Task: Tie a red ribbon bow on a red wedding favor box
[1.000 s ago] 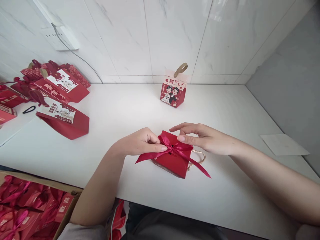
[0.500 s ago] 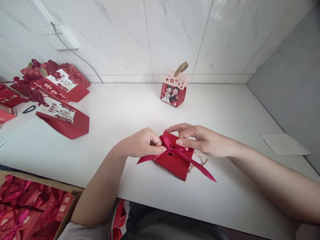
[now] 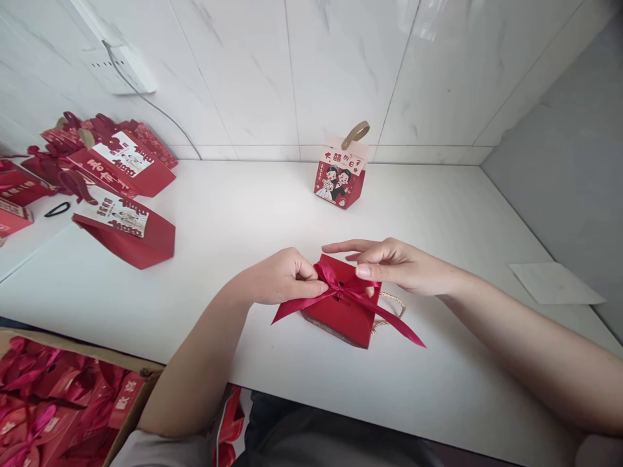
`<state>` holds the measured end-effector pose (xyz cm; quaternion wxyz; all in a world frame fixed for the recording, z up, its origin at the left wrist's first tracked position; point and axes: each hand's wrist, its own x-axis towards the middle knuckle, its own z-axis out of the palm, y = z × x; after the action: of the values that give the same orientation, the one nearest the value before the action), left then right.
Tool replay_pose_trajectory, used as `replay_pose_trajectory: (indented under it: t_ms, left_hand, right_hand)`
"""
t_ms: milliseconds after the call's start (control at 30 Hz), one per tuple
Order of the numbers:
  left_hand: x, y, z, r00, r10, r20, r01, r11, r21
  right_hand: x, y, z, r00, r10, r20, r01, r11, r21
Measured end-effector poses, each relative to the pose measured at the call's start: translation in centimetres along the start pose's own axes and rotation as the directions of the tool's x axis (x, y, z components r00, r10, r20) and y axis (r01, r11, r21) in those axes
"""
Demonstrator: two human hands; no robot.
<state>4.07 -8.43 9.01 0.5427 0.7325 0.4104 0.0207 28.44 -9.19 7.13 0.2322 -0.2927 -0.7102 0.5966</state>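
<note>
Red gift box (image 3: 343, 314) lies on the white counter (image 3: 243, 220), its ribbon (image 3: 341, 295) pinched by both hands: left hand (image 3: 280, 279) curled shut on one loop, right hand (image 3: 396, 266) gripping the other, forefinger extended. Farther back stands a finished box (image 3: 339, 181).

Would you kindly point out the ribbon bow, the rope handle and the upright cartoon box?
ribbon bow (image 3: 341, 292), head view, on its knot.
rope handle (image 3: 393, 305), head view, on its loop right of the box.
upright cartoon box (image 3: 338, 185), head view, on its printed front.
</note>
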Motion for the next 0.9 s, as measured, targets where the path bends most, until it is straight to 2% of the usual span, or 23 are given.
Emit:
replay_pose_trajectory:
  t_ms: [167, 467, 600, 667, 733, 800, 833, 867, 900]
  left_hand:
    - [0.0, -0.2, -0.3, 1.000, -0.005, 0.003, 0.005, 1.000, 0.009]
    - [0.0, -0.2, -0.4, 1.000, 0.010, -0.001, -0.010, 1.000, 0.021]
    - [-0.3, -0.4, -0.7, 1.000, -0.013, 0.009, 0.013, 0.999, 0.042]
    - [-0.4, -0.4, -0.7, 0.999, -0.014, -0.051, 0.017, 0.998, 0.058]
    - [-0.3, -0.3, -0.5, 0.966, 0.043, -0.253, -0.020, 0.996, 0.091]
    - [-0.1, 0.0, 0.0, 0.868, 0.184, -0.461, -0.110, 0.977, 0.183]
    - [0.1, 0.2, 0.3, 0.819, 0.265, -0.509, -0.159, 0.957, 0.242]
    - [0.2, 0.3, 0.5, 0.792, 0.334, -0.510, -0.203, 0.933, 0.296]
    - [0.4, 0.4, 0.8, 0.790, 0.382, -0.480, -0.240, 0.913, 0.331]
  right_hand:
    - [-0.1, -0.3, -0.9, 0.997, -0.021, 0.068, 0.020, 0.999, 0.027]
    - [-0.2, 0.0, -0.5, 0.986, -0.079, -0.146, 0.062, 0.991, -0.116]
    - [-0.3, -0.3, -0.2, 0.981, -0.118, -0.155, 0.083, 0.973, -0.215]
    - [-0.4, -0.5, 0.1, 0.981, -0.129, -0.146, 0.090, 0.965, -0.246]
    - [-0.5, -0.7, 0.3, 0.979, -0.128, -0.156, 0.081, 0.958, -0.274]
    - [-0.6, -0.7, 0.5, 0.979, -0.116, -0.165, 0.061, 0.950, -0.305]
    - [-0.6, -0.8, 0.5, 0.981, -0.108, -0.161, 0.052, 0.946, -0.319]
    - [-0.6, -0.8, 0.6, 0.983, -0.104, -0.154, 0.048, 0.943, -0.329]
    - [-0.6, -0.7, 0.6, 0.984, -0.103, -0.145, 0.049, 0.940, -0.336]
